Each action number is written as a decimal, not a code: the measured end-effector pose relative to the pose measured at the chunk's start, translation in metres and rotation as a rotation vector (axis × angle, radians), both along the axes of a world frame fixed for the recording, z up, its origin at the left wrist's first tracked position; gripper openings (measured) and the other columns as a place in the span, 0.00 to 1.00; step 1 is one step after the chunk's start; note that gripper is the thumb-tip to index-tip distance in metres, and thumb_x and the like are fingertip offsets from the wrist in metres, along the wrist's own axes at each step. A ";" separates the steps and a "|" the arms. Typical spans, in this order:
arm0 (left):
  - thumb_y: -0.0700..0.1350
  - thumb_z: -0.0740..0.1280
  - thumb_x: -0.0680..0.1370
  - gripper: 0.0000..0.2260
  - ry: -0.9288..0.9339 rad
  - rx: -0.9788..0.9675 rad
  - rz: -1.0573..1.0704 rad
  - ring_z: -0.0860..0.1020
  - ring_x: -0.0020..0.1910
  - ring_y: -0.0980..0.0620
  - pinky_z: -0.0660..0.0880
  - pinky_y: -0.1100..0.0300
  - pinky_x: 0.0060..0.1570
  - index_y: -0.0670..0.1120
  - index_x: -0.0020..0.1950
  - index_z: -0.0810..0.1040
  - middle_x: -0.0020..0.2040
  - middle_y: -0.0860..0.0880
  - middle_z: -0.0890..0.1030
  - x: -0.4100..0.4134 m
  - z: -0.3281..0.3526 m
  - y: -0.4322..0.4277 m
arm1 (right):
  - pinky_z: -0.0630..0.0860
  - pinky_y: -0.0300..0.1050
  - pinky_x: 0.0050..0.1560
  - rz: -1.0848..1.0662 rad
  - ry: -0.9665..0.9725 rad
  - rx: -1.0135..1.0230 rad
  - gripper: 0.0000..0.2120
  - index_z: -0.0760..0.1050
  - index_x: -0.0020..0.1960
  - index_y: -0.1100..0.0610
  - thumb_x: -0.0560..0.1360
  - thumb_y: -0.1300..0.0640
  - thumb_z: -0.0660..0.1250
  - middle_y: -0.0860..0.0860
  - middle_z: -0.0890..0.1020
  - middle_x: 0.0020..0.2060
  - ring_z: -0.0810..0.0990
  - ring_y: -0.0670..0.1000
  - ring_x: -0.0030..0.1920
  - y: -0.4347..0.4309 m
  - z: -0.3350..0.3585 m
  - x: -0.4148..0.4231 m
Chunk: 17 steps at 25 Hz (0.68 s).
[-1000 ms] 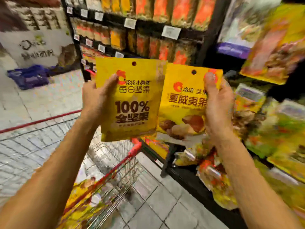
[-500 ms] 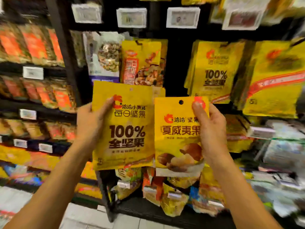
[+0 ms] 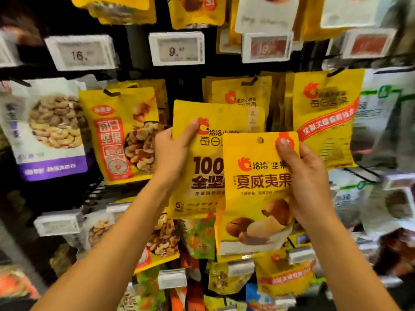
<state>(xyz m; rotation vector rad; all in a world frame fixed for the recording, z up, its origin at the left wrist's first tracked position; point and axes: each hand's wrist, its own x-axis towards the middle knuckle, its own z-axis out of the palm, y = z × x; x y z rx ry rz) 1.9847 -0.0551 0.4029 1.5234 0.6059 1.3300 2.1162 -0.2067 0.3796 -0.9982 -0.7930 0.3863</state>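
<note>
My left hand (image 3: 174,153) grips a yellow pouch of mixed nuts marked "100%" (image 3: 202,180) by its left edge, thumb on the front. My right hand (image 3: 305,176) grips a smaller yellow macadamia pouch (image 3: 256,198) by its right edge, thumb near the top corner. The macadamia pouch overlaps the right half of the mixed-nut pouch and hides it. Both pouches are held upright in front of the hanging snack display.
Close behind the pouches hang more yellow nut pouches (image 3: 325,117) on pegs. A yellow-and-red pouch (image 3: 121,135) and a white-and-purple cashew bag (image 3: 49,131) hang to the left. Price tags (image 3: 177,49) line the rail above. Lower pegs hold several more bags (image 3: 161,239).
The view has swung from the trolley and aisle up to the peg display. Both hands have come closer together, so the macadamia pouch now overlaps the mixed-nut pouch.
</note>
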 end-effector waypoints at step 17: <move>0.46 0.68 0.76 0.08 -0.171 -0.081 0.137 0.83 0.34 0.53 0.80 0.59 0.34 0.48 0.37 0.80 0.33 0.51 0.84 0.118 0.037 0.003 | 0.80 0.40 0.33 0.165 0.002 0.041 0.07 0.83 0.40 0.49 0.69 0.51 0.66 0.50 0.86 0.37 0.85 0.48 0.37 0.002 0.038 0.134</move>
